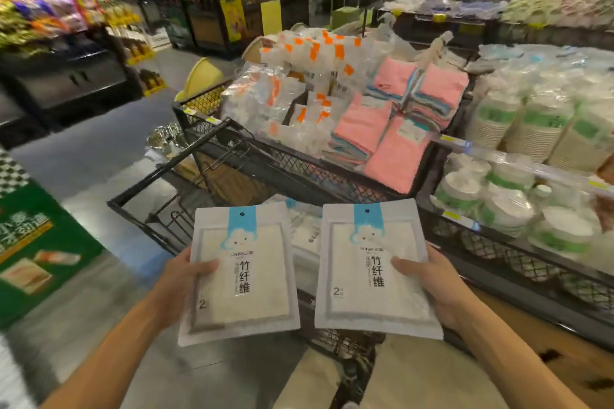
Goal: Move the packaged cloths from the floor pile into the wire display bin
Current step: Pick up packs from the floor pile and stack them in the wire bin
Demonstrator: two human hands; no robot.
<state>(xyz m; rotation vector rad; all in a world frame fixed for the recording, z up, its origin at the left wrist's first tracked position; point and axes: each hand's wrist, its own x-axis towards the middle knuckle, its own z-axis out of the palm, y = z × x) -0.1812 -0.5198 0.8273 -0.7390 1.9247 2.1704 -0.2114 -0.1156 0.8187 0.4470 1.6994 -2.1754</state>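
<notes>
Supermarket aisles with crowded, blurred shelves stretch behind a black wire display bin [299, 159] that stands just ahead of the person. The left hand [181, 282] grips one packaged cloth [241, 271] by its left edge, thumb curled over the front and fingers hidden underneath; the right hand [432, 285] holds a second packaged cloth [373, 267] the same way by its right edge. Both forearms reach forward from the lower corners, roughly level, wrists turned slightly inward so the packs lie nearly flat, face up, side by side and just apart. They hover above the near lower tier of the bin, where similar white packs [305, 236] seem to lie already. Further in, the upper tier carries stacked pink cloths [395, 143] and clear bags with orange labels [299, 83]. To place them well, the person would likely do best to carry each pack forward over the rim, keep it flat with the print up, and lay it squarely on the matching white packs rather than dropping it, since slick plastic probably slides off a leaning stack.
</notes>
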